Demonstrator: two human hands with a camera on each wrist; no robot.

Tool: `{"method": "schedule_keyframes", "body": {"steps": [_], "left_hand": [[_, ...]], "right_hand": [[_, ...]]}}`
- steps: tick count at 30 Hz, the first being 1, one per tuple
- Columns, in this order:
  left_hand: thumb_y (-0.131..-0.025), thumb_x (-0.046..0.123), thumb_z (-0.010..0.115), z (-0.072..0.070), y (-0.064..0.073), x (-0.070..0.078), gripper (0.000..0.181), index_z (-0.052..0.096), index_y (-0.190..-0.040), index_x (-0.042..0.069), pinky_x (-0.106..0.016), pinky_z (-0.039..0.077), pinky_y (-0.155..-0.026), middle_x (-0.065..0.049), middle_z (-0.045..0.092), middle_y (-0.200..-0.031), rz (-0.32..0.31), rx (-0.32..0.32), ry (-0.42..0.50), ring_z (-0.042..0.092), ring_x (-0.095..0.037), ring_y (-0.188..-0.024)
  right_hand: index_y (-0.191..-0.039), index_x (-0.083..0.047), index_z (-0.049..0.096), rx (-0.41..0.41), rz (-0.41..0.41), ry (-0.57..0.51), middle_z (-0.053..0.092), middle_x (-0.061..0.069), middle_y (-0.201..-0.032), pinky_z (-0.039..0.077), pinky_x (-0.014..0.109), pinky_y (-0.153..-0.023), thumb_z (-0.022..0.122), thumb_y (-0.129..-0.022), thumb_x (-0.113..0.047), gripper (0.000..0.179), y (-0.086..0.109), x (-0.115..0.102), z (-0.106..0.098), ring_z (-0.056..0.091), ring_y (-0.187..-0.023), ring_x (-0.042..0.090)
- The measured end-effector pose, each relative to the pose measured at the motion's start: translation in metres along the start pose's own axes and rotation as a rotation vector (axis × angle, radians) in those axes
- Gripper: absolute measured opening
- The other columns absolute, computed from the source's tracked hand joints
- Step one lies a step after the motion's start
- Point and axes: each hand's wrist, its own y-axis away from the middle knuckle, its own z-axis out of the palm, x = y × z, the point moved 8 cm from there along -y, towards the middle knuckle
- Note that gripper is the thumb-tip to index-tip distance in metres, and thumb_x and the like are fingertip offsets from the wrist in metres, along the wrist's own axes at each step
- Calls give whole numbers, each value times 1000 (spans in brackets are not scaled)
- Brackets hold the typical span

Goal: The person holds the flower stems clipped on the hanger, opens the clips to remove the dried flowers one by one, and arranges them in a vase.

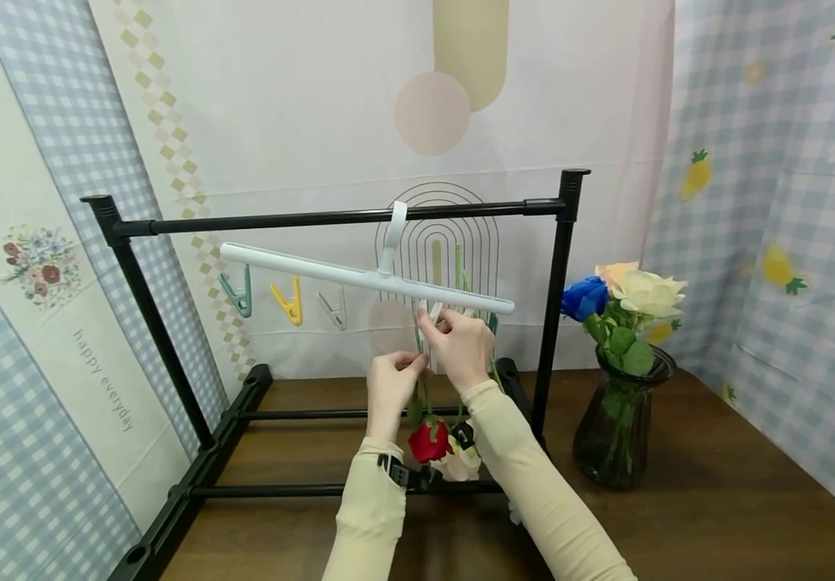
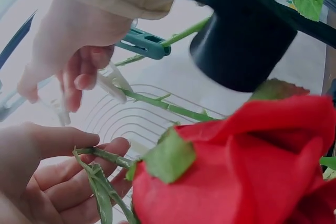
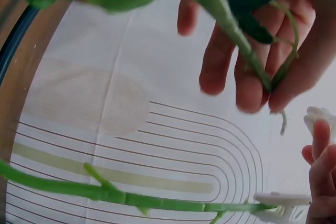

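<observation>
Three blooms (image 1: 647, 293), blue, peach and cream, are held in a dark glass vase (image 1: 611, 444); below the pale hanger (image 1: 301, 265), a head-down red rose (image 1: 428, 441) is pinched by its stem in the left hand (image 1: 392, 381), a white clip (image 1: 436, 311) by the right hand (image 1: 463, 347).

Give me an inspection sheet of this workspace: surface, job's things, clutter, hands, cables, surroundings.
Surface: brown table under a black rack.
Job's things: pale hanger hooked on the rack; green clip, yellow clip and grey clip hang from it; red rose head-down, pale rose beside it.
Clutter: dark vase of flowers, right of the rack.
Hands: left hand pinches the red rose's stem; right hand pinches a white clip.
Cables: nothing seen.
Surroundings: printed cloths behind and at both sides.
</observation>
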Motion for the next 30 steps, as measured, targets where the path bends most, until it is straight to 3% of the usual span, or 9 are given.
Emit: {"method": "schedule_keyframes", "body": {"steps": [6,14,19,24,30], "left_hand": [[-81,27,64,-4,3,-4,18,73,-72,13,-23,39,-54,-2,69,-64,15,0,14,56,-7,-57],[-81,31,63,-15,11,-6,18,72,-73,18,-21,24,-43,1,69,-65,-5,-45,1,30,-8,-43],[-81,29,64,-24,20,-3,18,72,-78,14,-22,33,-55,-2,70,-67,-33,-118,-26,44,-6,-59],[-81,29,64,-30,31,9,16,72,-79,15,-24,42,-67,-1,70,-68,6,-204,-52,59,-6,-74],[-81,30,64,-39,44,31,14,71,-77,18,-22,38,-64,0,69,-68,74,-247,-12,53,-7,-66]], "right_hand": [[-64,-13,64,-39,60,-27,59,-1,-47,27,19,-37,58,-83,-39,34,2,13,3,45,-38,8],[-76,-11,69,-113,51,10,52,-2,-44,23,19,-36,52,-88,-38,35,10,18,3,31,-35,3],[-70,-12,68,-148,28,23,53,-3,-44,27,19,-37,51,-89,-37,36,15,18,-9,34,-35,2],[-73,-15,68,-182,-74,-84,56,-7,-49,32,16,-41,54,-88,-29,24,22,2,-32,40,-40,-1],[-92,-15,67,-202,-310,-225,63,-7,-70,42,17,-54,60,-84,-18,11,41,-30,-62,52,-59,1]]}}
